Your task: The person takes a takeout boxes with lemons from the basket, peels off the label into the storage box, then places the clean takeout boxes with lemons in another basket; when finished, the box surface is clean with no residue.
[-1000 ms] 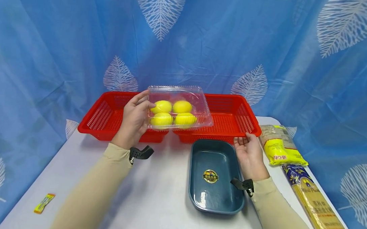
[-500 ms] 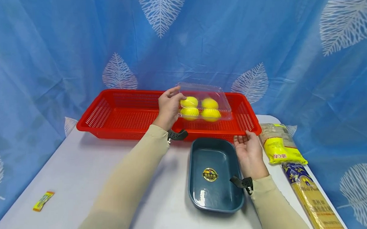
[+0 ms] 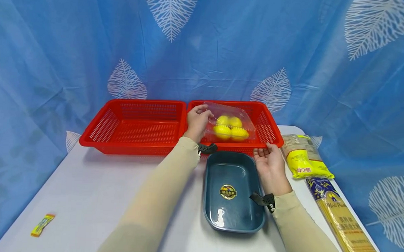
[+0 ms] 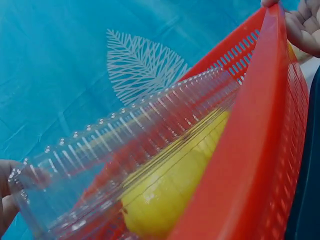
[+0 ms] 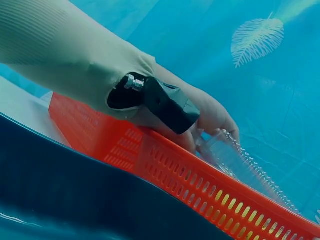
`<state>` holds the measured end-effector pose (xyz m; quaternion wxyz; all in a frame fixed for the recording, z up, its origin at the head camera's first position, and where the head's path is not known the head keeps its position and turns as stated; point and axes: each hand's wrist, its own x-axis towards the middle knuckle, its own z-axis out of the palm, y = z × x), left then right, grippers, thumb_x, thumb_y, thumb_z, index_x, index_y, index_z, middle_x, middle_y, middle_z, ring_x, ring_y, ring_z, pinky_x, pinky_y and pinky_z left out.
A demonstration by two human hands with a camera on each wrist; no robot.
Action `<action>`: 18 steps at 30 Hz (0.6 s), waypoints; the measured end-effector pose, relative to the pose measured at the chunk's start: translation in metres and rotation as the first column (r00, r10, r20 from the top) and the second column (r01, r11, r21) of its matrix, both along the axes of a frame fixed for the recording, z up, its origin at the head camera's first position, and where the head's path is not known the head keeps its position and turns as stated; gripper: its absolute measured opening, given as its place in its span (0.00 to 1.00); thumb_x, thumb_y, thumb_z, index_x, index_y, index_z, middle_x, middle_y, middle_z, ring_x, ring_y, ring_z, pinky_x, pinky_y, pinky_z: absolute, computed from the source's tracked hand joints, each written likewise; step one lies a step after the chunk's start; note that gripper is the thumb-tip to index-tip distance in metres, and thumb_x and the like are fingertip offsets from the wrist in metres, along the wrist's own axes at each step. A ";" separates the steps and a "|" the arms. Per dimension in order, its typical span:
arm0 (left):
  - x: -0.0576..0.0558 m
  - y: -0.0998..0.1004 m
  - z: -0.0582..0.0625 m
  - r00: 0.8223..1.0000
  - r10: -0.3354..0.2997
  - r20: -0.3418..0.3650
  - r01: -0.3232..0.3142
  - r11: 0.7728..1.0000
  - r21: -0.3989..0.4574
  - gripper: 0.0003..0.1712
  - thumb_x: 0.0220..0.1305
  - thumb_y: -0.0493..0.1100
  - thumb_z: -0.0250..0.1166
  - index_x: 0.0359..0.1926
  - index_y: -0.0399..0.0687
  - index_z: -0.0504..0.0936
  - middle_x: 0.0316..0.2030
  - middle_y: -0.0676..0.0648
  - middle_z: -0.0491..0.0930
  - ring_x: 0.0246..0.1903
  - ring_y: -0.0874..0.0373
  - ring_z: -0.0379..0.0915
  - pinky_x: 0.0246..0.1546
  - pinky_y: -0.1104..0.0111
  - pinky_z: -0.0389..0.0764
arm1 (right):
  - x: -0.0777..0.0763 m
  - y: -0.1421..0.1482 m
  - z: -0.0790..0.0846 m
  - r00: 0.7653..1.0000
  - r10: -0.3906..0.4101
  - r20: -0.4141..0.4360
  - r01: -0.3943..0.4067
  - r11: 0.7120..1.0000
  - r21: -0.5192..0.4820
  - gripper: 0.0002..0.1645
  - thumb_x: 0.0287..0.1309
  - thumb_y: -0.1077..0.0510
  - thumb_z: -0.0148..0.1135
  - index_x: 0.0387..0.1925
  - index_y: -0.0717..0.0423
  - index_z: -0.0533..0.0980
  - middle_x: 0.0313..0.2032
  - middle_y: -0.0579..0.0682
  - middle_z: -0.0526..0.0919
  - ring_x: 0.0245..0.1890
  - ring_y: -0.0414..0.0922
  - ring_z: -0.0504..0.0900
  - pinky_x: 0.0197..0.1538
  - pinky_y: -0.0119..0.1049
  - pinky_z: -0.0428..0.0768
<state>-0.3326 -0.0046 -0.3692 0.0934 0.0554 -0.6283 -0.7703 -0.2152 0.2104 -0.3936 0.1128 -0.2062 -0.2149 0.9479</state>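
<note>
A clear plastic clamshell box (image 3: pixel 230 121) with several yellow lemons (image 3: pixel 222 132) in it is tilted inside the right red basket (image 3: pixel 270 123), below the rim at its front. My left hand (image 3: pixel 197 123) pinches the box by its left end; in the left wrist view the ribbed lid (image 4: pixel 145 130) slants above a lemon (image 4: pixel 167 195). Gripping the basket's front rim near the right corner is my right hand (image 3: pixel 270 165), thumb on top and fingers underneath. In the right wrist view the left hand (image 5: pixel 215 117) reaches over the basket wall.
A second red basket (image 3: pixel 145 131) stands directly left. In front of the right basket is a dark blue-green dish (image 3: pixel 234 212) with a gold label. A yellow bag (image 3: pixel 306 159) and a spaghetti pack (image 3: pixel 347 222) lie right; a small yellow packet (image 3: pixel 43 225) lies left.
My left hand has carried the lemon box rightward from above the gap between the baskets and lowered it into the right basket. My right hand has stayed on the rim.
</note>
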 end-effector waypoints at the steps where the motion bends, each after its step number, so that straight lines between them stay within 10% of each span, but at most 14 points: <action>1: 0.000 -0.001 0.000 1.000 -0.016 0.006 0.017 1.000 -0.018 0.19 0.48 0.36 0.69 0.44 0.51 0.82 0.41 0.46 0.74 0.32 0.49 0.72 0.40 0.52 0.78 | 0.000 0.000 0.000 1.000 0.004 0.002 -0.004 1.000 -0.002 0.32 0.65 0.61 0.54 0.67 0.46 0.56 0.57 0.49 0.64 0.57 0.44 0.62 0.54 0.36 0.71; 6: -0.001 -0.009 0.000 0.981 -0.163 0.104 0.177 0.973 -0.145 0.26 0.56 0.33 0.64 0.58 0.47 0.73 0.56 0.44 0.67 0.42 0.49 0.70 0.44 0.56 0.77 | -0.002 0.000 0.001 1.000 0.019 0.017 -0.018 0.999 -0.028 0.29 0.66 0.61 0.50 0.66 0.49 0.56 0.52 0.49 0.65 0.40 0.44 0.67 0.51 0.35 0.71; 11: -0.003 -0.014 -0.004 0.937 -0.277 0.215 0.335 0.888 -0.316 0.34 0.62 0.31 0.57 0.68 0.48 0.60 0.62 0.41 0.63 0.46 0.46 0.66 0.43 0.57 0.76 | -0.002 0.001 0.000 1.000 0.018 0.019 -0.018 0.999 -0.027 0.29 0.67 0.61 0.49 0.66 0.47 0.56 0.56 0.48 0.63 0.40 0.44 0.67 0.51 0.35 0.71; 18: 0.006 -0.005 0.007 0.964 -0.218 0.152 0.265 0.735 -0.625 0.39 0.62 0.36 0.57 0.72 0.55 0.54 0.69 0.42 0.52 0.65 0.47 0.51 0.55 0.55 0.69 | 0.000 0.000 -0.001 1.000 0.017 -0.010 -0.017 1.000 -0.020 0.31 0.65 0.61 0.53 0.66 0.46 0.56 0.60 0.49 0.61 0.45 0.44 0.66 0.53 0.36 0.71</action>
